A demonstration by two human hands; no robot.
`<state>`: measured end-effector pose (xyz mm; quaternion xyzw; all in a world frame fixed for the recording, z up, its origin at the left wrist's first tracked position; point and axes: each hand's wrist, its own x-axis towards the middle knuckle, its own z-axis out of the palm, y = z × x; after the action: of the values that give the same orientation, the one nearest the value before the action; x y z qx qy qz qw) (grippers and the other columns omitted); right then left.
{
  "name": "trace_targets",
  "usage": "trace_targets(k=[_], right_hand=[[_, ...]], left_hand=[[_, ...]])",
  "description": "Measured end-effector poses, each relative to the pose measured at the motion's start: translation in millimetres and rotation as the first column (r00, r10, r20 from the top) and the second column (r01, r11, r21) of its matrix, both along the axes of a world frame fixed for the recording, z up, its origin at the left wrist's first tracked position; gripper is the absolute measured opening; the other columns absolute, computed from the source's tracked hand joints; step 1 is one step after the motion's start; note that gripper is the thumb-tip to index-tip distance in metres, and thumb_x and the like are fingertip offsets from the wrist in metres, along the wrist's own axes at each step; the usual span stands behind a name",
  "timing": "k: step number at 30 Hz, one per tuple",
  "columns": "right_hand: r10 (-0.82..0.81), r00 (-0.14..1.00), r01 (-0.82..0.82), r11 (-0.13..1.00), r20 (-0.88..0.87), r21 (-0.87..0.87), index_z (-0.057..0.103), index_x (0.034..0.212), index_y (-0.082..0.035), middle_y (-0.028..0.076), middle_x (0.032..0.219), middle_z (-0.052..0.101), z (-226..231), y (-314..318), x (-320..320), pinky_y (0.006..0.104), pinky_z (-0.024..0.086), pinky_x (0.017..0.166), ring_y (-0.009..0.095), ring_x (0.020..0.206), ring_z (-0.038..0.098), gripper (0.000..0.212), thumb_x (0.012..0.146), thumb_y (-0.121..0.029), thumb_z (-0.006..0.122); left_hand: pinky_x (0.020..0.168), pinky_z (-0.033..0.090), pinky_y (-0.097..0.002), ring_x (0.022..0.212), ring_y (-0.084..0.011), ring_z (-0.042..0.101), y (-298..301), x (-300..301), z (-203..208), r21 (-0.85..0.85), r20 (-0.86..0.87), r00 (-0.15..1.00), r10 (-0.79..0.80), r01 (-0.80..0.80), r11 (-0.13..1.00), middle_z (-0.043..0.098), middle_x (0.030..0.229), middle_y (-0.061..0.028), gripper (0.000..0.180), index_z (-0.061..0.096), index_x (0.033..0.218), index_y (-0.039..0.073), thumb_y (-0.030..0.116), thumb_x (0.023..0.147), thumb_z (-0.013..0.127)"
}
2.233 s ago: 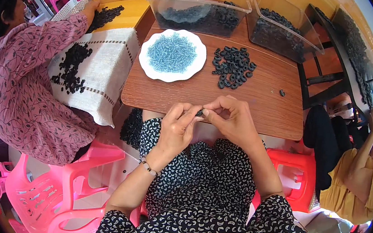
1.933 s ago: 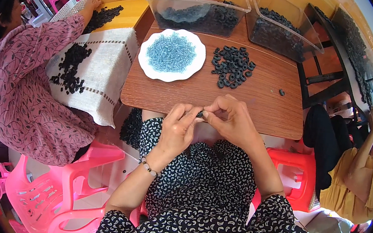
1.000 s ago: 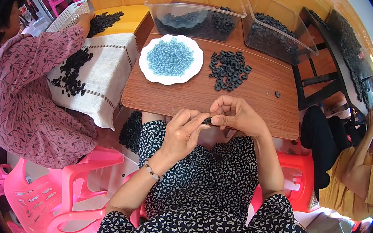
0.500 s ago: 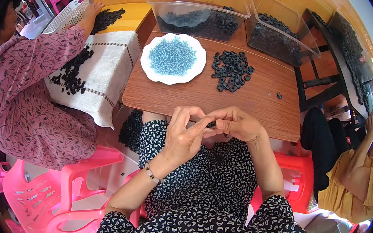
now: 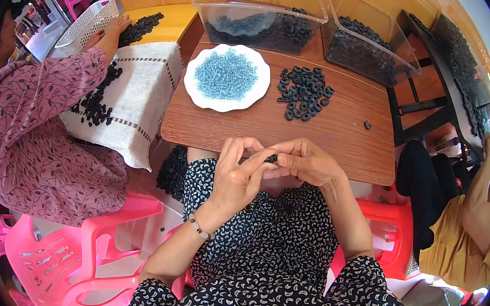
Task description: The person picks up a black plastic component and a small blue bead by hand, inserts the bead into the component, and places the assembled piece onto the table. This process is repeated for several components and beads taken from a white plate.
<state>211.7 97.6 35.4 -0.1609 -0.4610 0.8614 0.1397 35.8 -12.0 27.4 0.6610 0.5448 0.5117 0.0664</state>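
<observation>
Over the near edge of the brown table, my left hand and my right hand meet and pinch one small black ringed part between thumbs and fingertips. My fingers cover much of it. Beyond them, a pile of similar small black parts lies on the table, and a single black part sits apart to its right. Left of the pile stands a white scalloped plate heaped with small clear-blue cylindrical pieces.
Two clear plastic bins with black parts line the table's back. At left a person in pink reaches to a white basket by a cloth-covered table. A person in yellow sits at right, near a pink chair.
My joined hands have shifted slightly left, and the black part between them has turned to show more of its side. At left, the person's hand has moved closer to the basket.
</observation>
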Motion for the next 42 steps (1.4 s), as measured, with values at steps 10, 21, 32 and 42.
trace_targets(k=[10,21,32,42], right_hand=[[-0.147,0.951,0.074,0.963,0.272,0.260,0.068,0.119,0.000,0.012,0.104,0.074,16,15,15,0.0306,0.061,0.083,0.018,0.095,0.072,0.054,0.102,-0.051,0.061],[-0.246,0.925,0.065,0.853,0.288,0.518,0.068,0.101,-0.003,-0.003,0.087,0.068,19,-1,2,0.0210,0.046,0.063,0.003,0.077,0.060,0.025,0.096,-0.026,0.077],[-0.491,0.847,0.148,0.587,0.205,0.796,0.071,0.095,-0.003,-0.001,0.084,0.071,75,57,26,0.0241,0.051,0.070,0.005,0.077,0.063,0.021,0.098,-0.024,0.074],[-0.942,0.301,0.330,-0.042,-0.147,0.943,0.078,0.087,0.001,0.006,0.074,0.074,133,258,81,0.0285,0.054,0.064,0.012,0.065,0.067,0.036,0.089,-0.035,0.078]], left_hand=[[0.077,0.050,-0.0361,0.090,-0.0248,0.058,0,-3,1,-0.020,0.023,0.997,0.077,-0.077,0.997,0.063,0.097,-0.0076,0.039,0.079,0.106,0.003,0.020,0.072,0.089],[0.071,0.049,-0.0363,0.084,-0.0247,0.057,1,1,0,0.013,-0.055,0.997,0.056,-0.055,0.998,0.061,0.095,-0.0059,0.040,0.079,0.107,0.008,0.024,0.072,0.089],[0.076,0.048,-0.0347,0.088,-0.0239,0.058,-1,2,-2,-0.092,0.072,0.996,0.051,-0.044,0.995,0.063,0.095,-0.0084,0.020,0.080,0.105,0.004,0.014,0.088,0.079],[0.070,0.048,-0.0343,0.081,-0.0238,0.059,5,9,-13,-0.044,0.091,0.995,0.027,-0.023,0.999,0.062,0.086,-0.0089,0.009,0.078,0.089,0.000,0.010,0.088,0.077]])
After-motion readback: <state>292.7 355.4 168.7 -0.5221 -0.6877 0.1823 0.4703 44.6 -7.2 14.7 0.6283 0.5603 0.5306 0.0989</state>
